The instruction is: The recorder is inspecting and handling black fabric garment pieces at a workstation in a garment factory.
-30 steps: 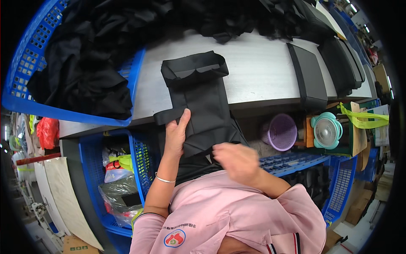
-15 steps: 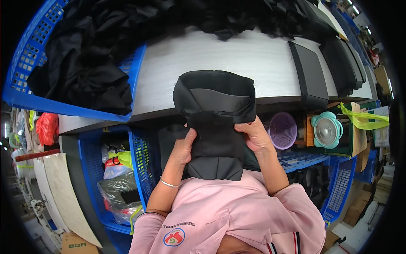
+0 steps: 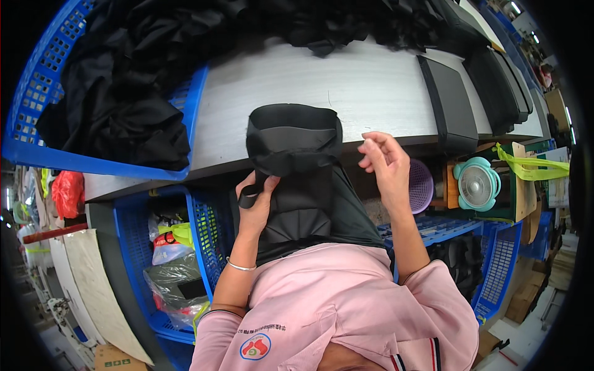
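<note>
A black fabric pouch (image 3: 294, 151) with a wide, open rounded mouth is held upright at the table's front edge. Its lower part, with folded pleats, hangs down over my lap. My left hand (image 3: 257, 201) grips the pouch's left side, thumb on top. A narrow black strap (image 3: 247, 199) loops out beside those fingers. To the right of the pouch, my right hand (image 3: 385, 162) is raised in the air, apart from the fabric, its fingers loosely bent and parted with nothing visible between them.
A pale table (image 3: 272, 80) lies ahead, with heaped black fabric (image 3: 124, 93) in a blue basket (image 3: 93, 157) at its left. Flat black panels (image 3: 448, 105) stand at right. Below are a purple bin (image 3: 421, 185), a teal fan (image 3: 476, 185) and a blue crate (image 3: 133, 241) of bagged items.
My right hand has let go of the pouch and risen to the right. The pouch has shifted slightly left and turned, still in my left hand.
</note>
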`<move>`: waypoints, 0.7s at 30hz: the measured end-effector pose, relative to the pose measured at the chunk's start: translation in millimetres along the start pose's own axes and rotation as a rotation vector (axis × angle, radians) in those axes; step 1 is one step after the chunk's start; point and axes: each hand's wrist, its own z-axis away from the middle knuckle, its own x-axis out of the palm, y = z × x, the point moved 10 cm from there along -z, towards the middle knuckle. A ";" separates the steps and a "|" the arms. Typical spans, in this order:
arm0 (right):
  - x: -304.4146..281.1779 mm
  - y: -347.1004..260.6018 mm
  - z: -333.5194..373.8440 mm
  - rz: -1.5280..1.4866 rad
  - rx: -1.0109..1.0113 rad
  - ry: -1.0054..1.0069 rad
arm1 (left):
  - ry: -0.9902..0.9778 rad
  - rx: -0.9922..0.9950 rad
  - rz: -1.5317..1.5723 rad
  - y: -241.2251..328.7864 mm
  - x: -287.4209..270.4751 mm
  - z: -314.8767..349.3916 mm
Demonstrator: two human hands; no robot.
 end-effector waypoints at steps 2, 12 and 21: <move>-2.3 -9.4 -5.0 0.101 -0.014 0.000 | -0.051 0.053 -0.115 13.4 7.8 5.1; 29.2 -53.6 -14.6 -0.056 -0.171 -0.106 | -0.122 -0.248 0.200 -24.3 9.8 3.7; 18.8 31.5 13.0 -0.265 0.143 -0.319 | -0.140 -0.350 0.349 -28.3 33.4 -4.0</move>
